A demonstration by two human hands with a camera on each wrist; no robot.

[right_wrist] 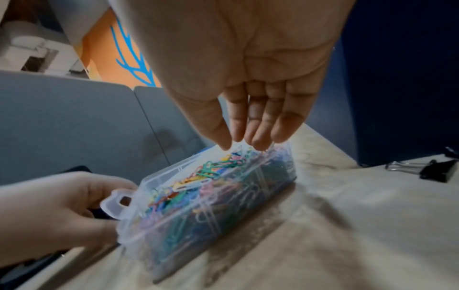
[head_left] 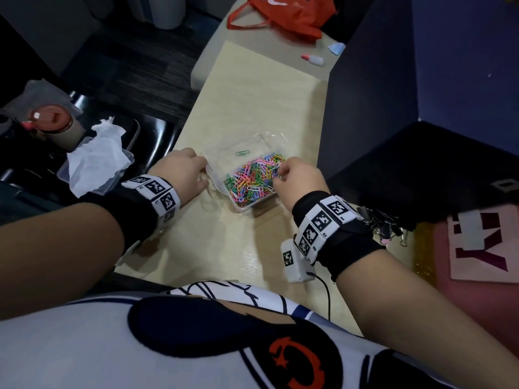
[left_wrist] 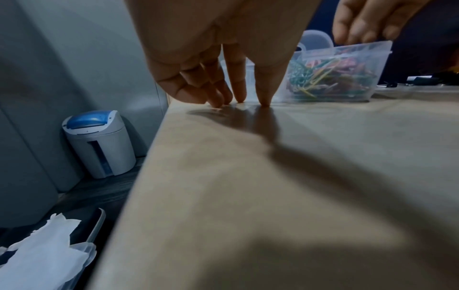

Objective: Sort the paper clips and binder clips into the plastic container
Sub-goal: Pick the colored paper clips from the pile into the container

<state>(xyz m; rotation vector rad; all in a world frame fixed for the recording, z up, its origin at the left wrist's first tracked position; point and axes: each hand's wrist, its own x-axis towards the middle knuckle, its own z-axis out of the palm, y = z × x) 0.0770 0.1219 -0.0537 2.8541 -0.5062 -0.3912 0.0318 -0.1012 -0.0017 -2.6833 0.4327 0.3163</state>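
Head view shows the plastic container on the worktop, heaped with coloured paper clips; one green clip lies loose just beyond it. The left hand rests straight fingers beside its tab, while the right hand hovers, fingers together, whether pinching a clip unclear. Clips look light, slippery, tangle-prone; best pinched singly; the binder clips by the right wrist are stiffer, gripped by body.

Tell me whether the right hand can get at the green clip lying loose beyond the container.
Probably yes: the right hand hovers over the container, and the green clip lies just past it with nothing between.
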